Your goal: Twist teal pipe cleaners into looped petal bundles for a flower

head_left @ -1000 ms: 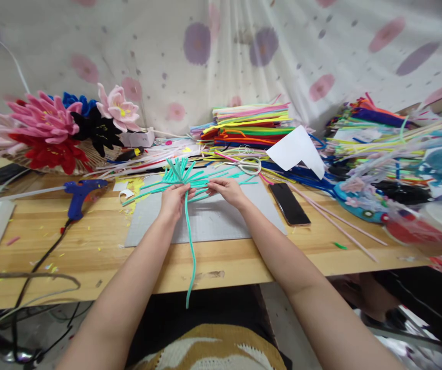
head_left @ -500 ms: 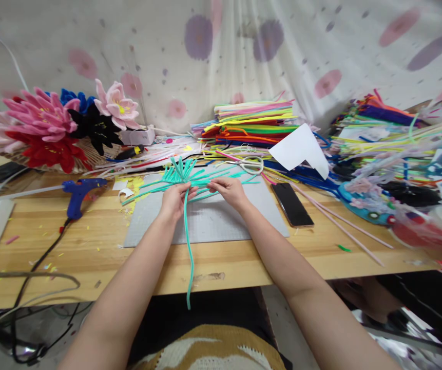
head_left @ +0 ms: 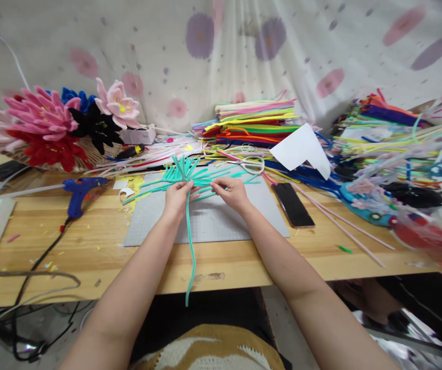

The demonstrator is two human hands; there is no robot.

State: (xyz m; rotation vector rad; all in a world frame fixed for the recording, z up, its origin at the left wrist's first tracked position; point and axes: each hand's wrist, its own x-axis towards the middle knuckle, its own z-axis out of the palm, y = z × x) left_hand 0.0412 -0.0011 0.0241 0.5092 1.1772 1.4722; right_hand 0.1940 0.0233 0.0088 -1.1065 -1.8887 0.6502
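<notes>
Left hand: (head_left: 176, 198) closed around the teal pipe-cleaner bundle (head_left: 184, 174) at its gathered middle, just above centre frame, over the grey mat (head_left: 221, 221).
Right hand: (head_left: 233, 191) pinched on the bundle's right-hand strands, just beside the left hand, fingers curled shut on them.
Bundle position: held low over the far edge of the mat, centre of the frame, slightly above the middle.
Bundle spread: short ends fanned up and toward the upper centre; longer strands laid out roughly left to right, tips reaching toward the scissors (head_left: 252, 164) on the right and the yellow scraps (head_left: 138, 186) on the left.
Long axis: one long teal stem (head_left: 190, 246) hung from the left hand straight toward the bottom of the frame, slightly wavy, crossing the mat and the near table (head_left: 90, 246) edge, its tip past that edge at lower centre.
Right of the mat: dark phone (head_left: 293, 204) lying flat, angled, near the right forearm.
Upper centre: stack of coloured pipe cleaners (head_left: 255, 123), with a white paper sheet (head_left: 301, 149) leaning just to its right.
Left of frame: blue glue gun (head_left: 78, 189) on the table, well apart from the hands; pink, red and black flowers (head_left: 51, 128) at upper left.
Right edge: loose heap of mixed craft stems (head_left: 398, 149), blurred toward the corner.
</notes>
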